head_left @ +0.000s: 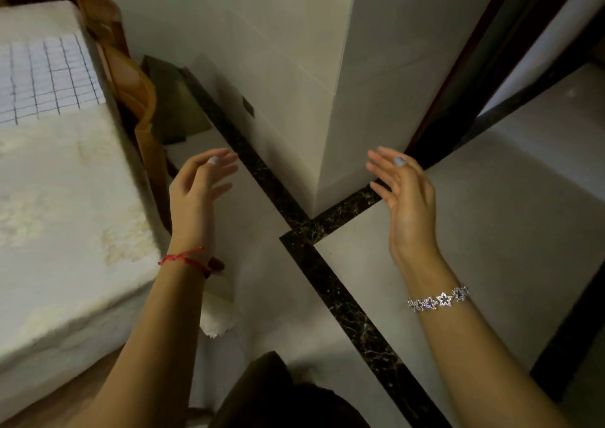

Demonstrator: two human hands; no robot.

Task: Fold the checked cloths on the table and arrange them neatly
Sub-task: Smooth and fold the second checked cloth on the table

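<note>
A white checked cloth (pixel 45 77) with thin dark grid lines lies flat on the table (pixel 65 214) at the far left, on a cream patterned tablecloth. My left hand (pixel 196 195) hovers in the air off the table's right edge, fingers relaxed and holding nothing; a red thread sits on its wrist. My right hand (pixel 404 195) is raised over the floor to the right, fingers spread and straight, also holding nothing; a silver star bracelet circles that wrist. Both hands are well away from the cloth.
A white tiled pillar (pixel 327 100) stands ahead between my hands. The floor (pixel 474 231) is pale tile with dark marble strips. A wooden chair (pixel 131 93) stands by the table's far right side. A dark door frame (pixel 491 67) runs at the upper right.
</note>
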